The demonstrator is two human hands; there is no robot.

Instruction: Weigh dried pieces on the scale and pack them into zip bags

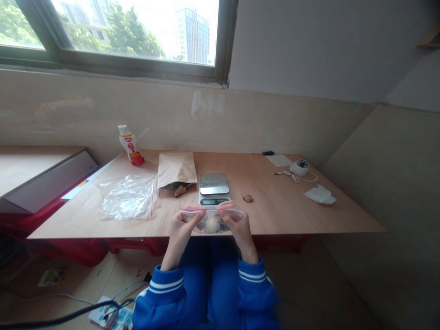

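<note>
Head: left hand [180, 231], right hand [239, 229] pinch zip bag [212, 221], long axis crosswise

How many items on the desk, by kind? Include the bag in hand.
Clear zip bags, flat one, held zip bag: 2
Brown nut-like pieces: 2
Plastic bottle: 1
Kraft paper pouch: 1
Digital scale: 1
White round device with cord: 1
White paper sheet: 1
White folded item: 1
Green item: 1
Total: 11

Bagged lumps [212, 225] — blurred, half hidden
</note>
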